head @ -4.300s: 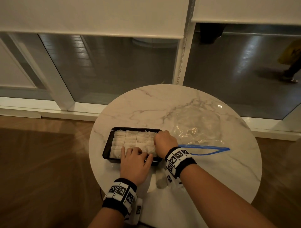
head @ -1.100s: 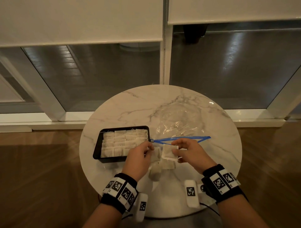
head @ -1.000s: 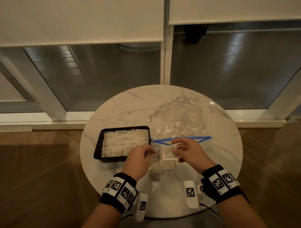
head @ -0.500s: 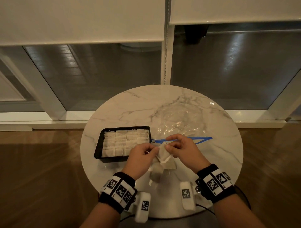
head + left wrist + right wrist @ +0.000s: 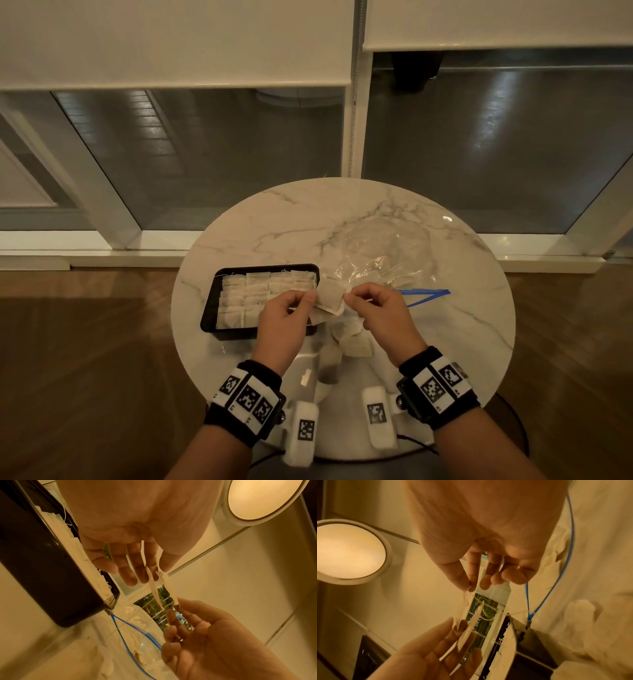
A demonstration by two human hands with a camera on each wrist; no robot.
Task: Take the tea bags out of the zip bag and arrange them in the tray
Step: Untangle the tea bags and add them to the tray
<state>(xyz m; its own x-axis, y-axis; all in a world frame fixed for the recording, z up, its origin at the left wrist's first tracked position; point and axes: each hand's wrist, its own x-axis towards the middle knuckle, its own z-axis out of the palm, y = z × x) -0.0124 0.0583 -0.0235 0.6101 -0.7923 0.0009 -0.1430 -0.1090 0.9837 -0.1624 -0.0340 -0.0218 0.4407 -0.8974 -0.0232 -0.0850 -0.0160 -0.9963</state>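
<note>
A black tray (image 5: 208, 310) on the left of the round table holds rows of tea bags (image 5: 246, 294). Just past its right end, my left hand (image 5: 308, 300) and right hand (image 5: 352, 297) each pinch a side of two pale tea bags (image 5: 330, 294) lifted off the table. In the left wrist view my left hand (image 5: 152, 573) pinches the bags (image 5: 155, 588) edge-on, with thin strings running across them. In the right wrist view my right hand (image 5: 475, 587) pinches the far corner of the bags (image 5: 471, 626). The clear zip bag (image 5: 383, 250) lies behind, its blue zip (image 5: 426, 294) open.
Several loose tea bags (image 5: 352, 342) lie on the marble table (image 5: 462, 342) under and in front of my hands. The table's near edge is close to my wrists. A window wall and wooden floor surround the table.
About four seconds ago both hands were pressing on the bags in the tray. Since then they picked up tea bags from the loose pile and have lifted them slightly up and away.
</note>
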